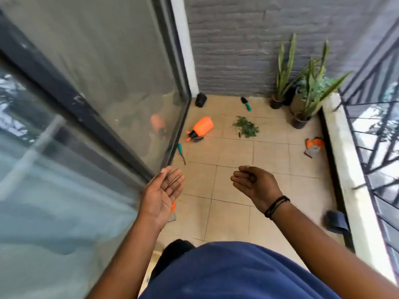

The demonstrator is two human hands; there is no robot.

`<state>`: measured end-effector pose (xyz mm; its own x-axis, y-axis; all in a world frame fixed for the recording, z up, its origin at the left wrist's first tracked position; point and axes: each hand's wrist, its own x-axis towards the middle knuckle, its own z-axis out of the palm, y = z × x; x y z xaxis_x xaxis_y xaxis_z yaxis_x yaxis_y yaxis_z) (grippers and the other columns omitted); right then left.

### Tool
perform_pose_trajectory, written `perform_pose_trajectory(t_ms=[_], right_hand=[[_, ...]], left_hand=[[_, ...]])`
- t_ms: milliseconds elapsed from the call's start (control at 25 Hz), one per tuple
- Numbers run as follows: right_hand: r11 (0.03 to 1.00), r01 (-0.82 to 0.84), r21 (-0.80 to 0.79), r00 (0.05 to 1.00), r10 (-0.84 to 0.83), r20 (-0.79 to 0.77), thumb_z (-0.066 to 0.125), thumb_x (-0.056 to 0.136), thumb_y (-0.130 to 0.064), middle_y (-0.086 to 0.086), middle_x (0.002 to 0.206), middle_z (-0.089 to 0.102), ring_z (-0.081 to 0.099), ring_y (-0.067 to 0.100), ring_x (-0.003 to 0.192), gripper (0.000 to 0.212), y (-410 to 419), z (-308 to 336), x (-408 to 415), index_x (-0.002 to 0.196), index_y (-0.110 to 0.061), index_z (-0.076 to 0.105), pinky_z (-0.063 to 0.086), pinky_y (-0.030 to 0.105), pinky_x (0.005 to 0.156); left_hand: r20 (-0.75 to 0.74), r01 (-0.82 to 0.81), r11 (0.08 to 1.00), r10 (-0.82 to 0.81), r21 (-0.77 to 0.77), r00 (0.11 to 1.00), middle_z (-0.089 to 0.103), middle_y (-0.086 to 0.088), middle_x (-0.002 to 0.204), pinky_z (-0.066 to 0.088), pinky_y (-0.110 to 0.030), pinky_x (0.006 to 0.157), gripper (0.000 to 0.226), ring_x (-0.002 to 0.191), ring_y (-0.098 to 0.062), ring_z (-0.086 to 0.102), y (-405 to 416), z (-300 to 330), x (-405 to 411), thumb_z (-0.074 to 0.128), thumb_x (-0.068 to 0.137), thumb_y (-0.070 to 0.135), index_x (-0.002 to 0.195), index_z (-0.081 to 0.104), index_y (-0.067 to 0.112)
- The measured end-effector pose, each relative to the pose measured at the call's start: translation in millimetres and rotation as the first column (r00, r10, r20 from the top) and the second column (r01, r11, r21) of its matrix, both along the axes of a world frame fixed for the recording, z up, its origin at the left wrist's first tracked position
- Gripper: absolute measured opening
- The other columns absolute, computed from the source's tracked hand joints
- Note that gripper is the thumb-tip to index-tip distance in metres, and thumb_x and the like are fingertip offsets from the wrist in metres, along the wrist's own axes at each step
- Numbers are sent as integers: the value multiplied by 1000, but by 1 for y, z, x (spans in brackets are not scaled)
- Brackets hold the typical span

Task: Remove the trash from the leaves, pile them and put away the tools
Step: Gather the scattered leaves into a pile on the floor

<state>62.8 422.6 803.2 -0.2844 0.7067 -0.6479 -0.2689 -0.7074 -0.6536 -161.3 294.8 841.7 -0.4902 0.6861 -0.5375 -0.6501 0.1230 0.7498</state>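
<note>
A person stands on a tiled balcony, seen from above, with both bare arms stretched forward over the floor. The left hand (165, 189) is held palm up with its fingers straight and relaxed, grasping nothing, close beside the frame of a glass sliding door (90, 100). The right hand (252, 182), with dark bands at the wrist, is held with its back turned up, its fingers loosely extended toward the left hand, and it holds nothing either; the two hands are apart. Well beyond the hands, roughly ahead of the right one, a small pile of green leaves (246, 127) lies on the tiles. Ahead of the left hand an orange spray bottle (200, 128) lies on its side near the door, and nearer to that hand lies a thin tool with a teal handle (181, 151). Farther off, past the leaves, a small trowel with a teal handle (246, 103) lies near the grey brick wall, and a black pot (200, 99) stands in the corner. Beyond and to the right of the right hand stand potted plants (306, 87), and an orange and white wrapper (314, 145) lies beside the low ledge (345, 160).
</note>
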Motion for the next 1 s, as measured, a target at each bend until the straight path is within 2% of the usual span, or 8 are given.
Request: perform_pose_trajectory(t_ms=[160, 320, 440, 560, 720, 880, 1000], right_hand=[[993, 116, -30, 993, -115, 24, 54, 98, -13, 18, 95, 72, 72, 35, 92, 19, 51, -8, 19, 104, 0, 66, 56, 45, 93], [989, 148, -7, 988, -147, 53, 52, 99, -16, 18, 99, 73, 71, 35, 94, 21, 117, -8, 20, 107, -2, 66, 55, 47, 94], [984, 176, 10, 979, -176, 102, 51, 100, -19, 19, 102, 72, 70, 35, 96, 24, 183, -7, 4, 111, -2, 65, 54, 47, 96], [992, 125, 10, 973, -124, 196, 48, 102, -19, 20, 103, 72, 71, 35, 95, 29, 237, -2, -26, 115, 1, 65, 55, 48, 96], [996, 79, 44, 959, -88, 271, 49, 102, -14, 23, 104, 73, 71, 35, 92, 25, 303, -8, -79, 111, 2, 66, 54, 48, 94], [993, 119, -7, 964, -114, 242, 49, 102, -10, 21, 96, 71, 69, 33, 86, 20, 363, -27, -108, 102, 0, 67, 56, 39, 80], [998, 39, -45, 973, -28, 231, 47, 104, -10, 17, 92, 72, 70, 29, 84, 23, 406, -63, -117, 96, -5, 68, 56, 40, 83]], left_hand=[[32, 173, 984, -172, -39, 985, 72, -12, 121, 50, -40, 101, 30, 113, -26, 69, 88, -13, 1, 48, 103, 29, 125, 61, 14], [117, 236, 971, -231, -33, 966, 70, -11, 126, 49, -39, 102, 37, 118, -25, 66, 169, -40, -23, 47, 103, 36, 132, 58, 15], [153, 273, 961, -265, -35, 952, 70, -11, 127, 47, -38, 101, 32, 118, -23, 65, 250, -55, -44, 44, 105, 36, 126, 60, 18], [168, 339, 939, -326, -58, 930, 74, -7, 119, 49, -37, 95, 29, 113, -21, 67, 320, -60, -60, 44, 105, 33, 124, 62, 19], [106, 438, 890, -427, -125, 898, 76, -7, 114, 52, -35, 87, 28, 102, -19, 72, 406, -79, -70, 47, 105, 26, 124, 64, 17], [98, 498, 849, -488, -178, 867, 76, -8, 112, 54, -36, 89, 23, 102, -23, 73, 486, -81, -56, 51, 103, 22, 119, 66, 15], [99, 539, 816, -531, -211, 842, 77, -8, 106, 54, -37, 89, 19, 97, -22, 75, 545, -99, -40, 52, 102, 18, 113, 68, 14]])
